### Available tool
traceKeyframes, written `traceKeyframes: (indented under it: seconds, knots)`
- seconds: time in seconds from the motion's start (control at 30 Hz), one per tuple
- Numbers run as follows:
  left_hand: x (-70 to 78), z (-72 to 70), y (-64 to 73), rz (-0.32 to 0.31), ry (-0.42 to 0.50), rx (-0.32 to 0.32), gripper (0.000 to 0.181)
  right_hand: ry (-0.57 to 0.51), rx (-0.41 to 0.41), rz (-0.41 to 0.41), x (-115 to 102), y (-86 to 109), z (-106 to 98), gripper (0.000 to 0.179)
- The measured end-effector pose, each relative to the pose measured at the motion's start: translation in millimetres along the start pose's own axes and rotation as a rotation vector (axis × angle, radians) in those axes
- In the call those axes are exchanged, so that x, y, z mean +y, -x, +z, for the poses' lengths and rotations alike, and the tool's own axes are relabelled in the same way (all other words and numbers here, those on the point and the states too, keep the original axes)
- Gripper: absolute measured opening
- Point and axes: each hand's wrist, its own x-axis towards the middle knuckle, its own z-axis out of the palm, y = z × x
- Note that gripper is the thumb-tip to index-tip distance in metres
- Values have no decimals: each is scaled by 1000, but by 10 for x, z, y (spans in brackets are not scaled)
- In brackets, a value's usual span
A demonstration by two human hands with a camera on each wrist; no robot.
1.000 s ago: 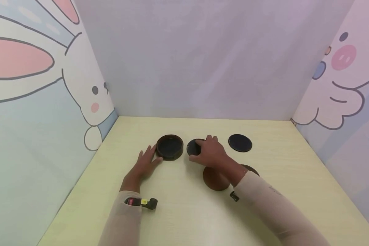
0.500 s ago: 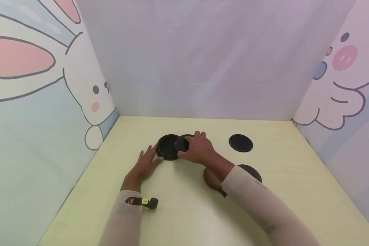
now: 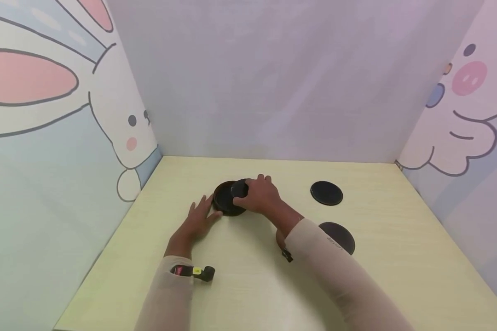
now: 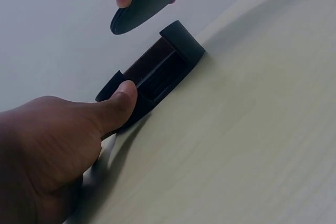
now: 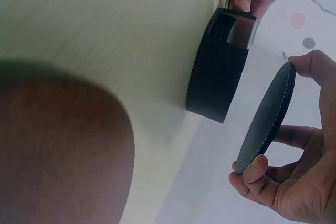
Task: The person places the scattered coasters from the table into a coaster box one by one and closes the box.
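A round black coaster holder point(image 3: 223, 197) with a notched wall stands on the table. My left hand point(image 3: 199, 221) rests against its left side, fingers spread and fairly straight; in the left wrist view the thumb point(image 4: 125, 95) touches the wall by the notch. Above the holder, my right hand point(image 3: 262, 195) grips a round dark coaster point(image 3: 239, 189) by its edges. The right wrist view shows this coaster point(image 5: 268, 116) tilted, its stitched rim between thumb and fingers, apart from the holder point(image 5: 218, 72).
Two more dark coasters lie to the right, one farther back point(image 3: 326, 193) and one nearer point(image 3: 340, 236). A brown disc point(image 3: 280, 240) is mostly hidden under the right sleeve. Printed walls stand at the sides and a plain wall point(image 3: 273, 82) behind the table.
My right hand has lifted the coaster off the table and carried it left, over the holder. The left hand and the holder have stayed in place.
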Motion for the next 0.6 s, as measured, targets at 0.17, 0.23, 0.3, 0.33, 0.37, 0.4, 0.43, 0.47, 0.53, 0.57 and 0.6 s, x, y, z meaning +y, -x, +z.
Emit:
traceKeyframes:
  seconds: [0.17,0.23,0.3,0.33,0.37,0.4,0.43,0.47,0.53,0.57,0.6]
  knots:
    - [30,8,13,-1,2,-2,88,-6,-2,27,-46,-105,117,75]
    - [37,1,9,6,-2,-2,87,5,-3,30,-85,-146,159,75]
    - [35,-4,1,17,-8,-3,87,13,0,37,-129,-181,192,75]
    - [35,-6,-3,22,-12,-3,87,14,3,39,-151,-196,205,75]
    - [34,-7,-3,25,-14,-4,87,13,6,41,-175,-208,216,74]
    - [31,-7,-7,25,-15,-3,87,14,7,42,-197,-219,229,73]
    - [30,-5,-9,25,-20,-7,87,19,8,43,-216,-230,243,73]
    - [28,-5,-11,23,-20,-11,87,23,9,43,-233,-236,254,72]
    - [27,-4,-16,19,-23,-14,86,35,11,42,-266,-249,279,71]
    - [26,-4,-20,22,-26,-13,86,44,14,40,-278,-255,291,71]
    - [25,-3,-25,22,-31,-11,86,50,15,36,-290,-257,300,71]
